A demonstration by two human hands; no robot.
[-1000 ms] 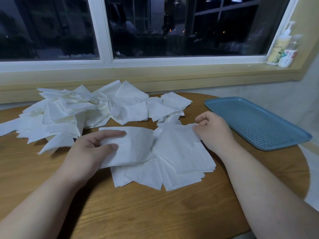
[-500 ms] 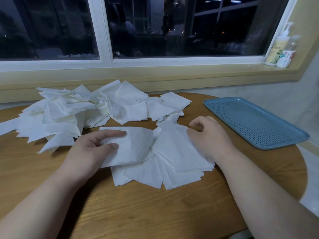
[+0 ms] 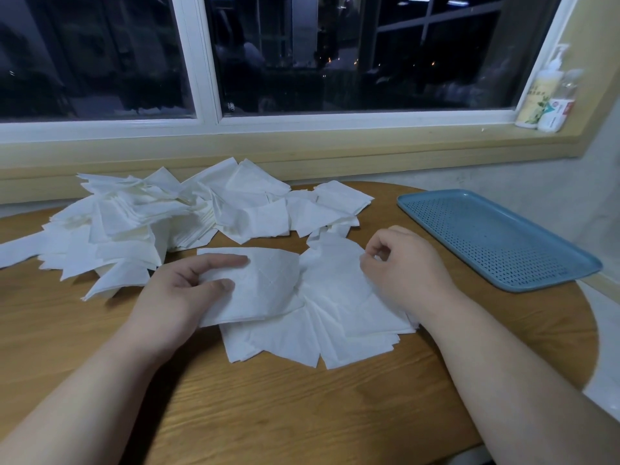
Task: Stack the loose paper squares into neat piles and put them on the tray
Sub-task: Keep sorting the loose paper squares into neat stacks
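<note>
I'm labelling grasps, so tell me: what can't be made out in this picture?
Head view:
- Right hand: fingertips curled under, hidden by the hand; pinching paper or not is unclear.
- Squares under the sheet in the left hand: overlap hides the count.
- Bottles on the sill: labels blurred.
- Paper heap: left end cut by the edge.

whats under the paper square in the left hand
More white squares fan out beneath the paper square that the left hand holds, lying on the wooden table. How many lie directly under it is hidden.
</note>
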